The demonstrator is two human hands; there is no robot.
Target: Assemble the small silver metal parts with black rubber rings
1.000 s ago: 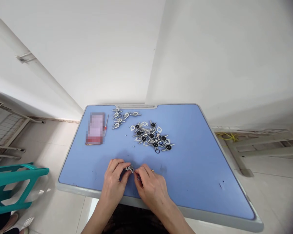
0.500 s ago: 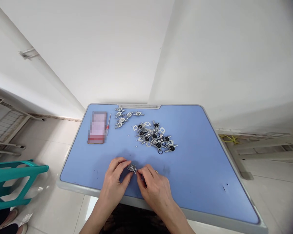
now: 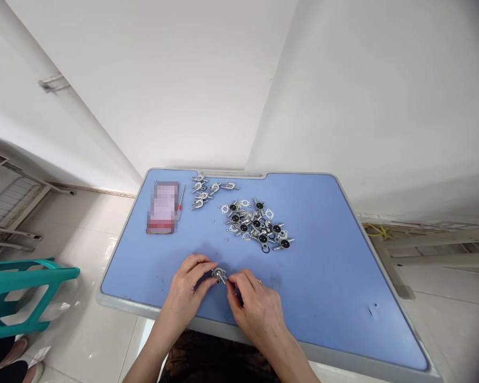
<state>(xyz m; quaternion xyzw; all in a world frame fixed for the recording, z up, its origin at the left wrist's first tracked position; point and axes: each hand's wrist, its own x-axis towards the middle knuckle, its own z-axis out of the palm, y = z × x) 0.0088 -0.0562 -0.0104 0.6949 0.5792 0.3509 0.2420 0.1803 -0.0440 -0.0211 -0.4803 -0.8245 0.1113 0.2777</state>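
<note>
Near the front edge of the blue table (image 3: 331,287), my left hand (image 3: 190,284) pinches a small metal fitting (image 3: 219,274) between thumb and fingers. My right hand (image 3: 252,298) touches the fitting's right side with closed fingertips; a thin metal shaft points toward them. What else its fingers hold is too small to tell. Beyond the hands lies a pile of metal fittings with black round caps (image 3: 257,224), mixed with flat oval plates (image 3: 269,214) and a dark ring. Several fittings without visible caps (image 3: 201,196) lie at the back left.
A phone with a blurred screen (image 3: 163,207) lies at the table's left, beside a thin red-and-clear tool (image 3: 180,206). A teal stool (image 3: 24,271) stands on the floor at left, with someone's feet below. A metal frame (image 3: 439,250) stands at right.
The view has shifted slightly, so the table items appear a little further right. Both hands keep their places around the fitting, which looks turned slightly.
</note>
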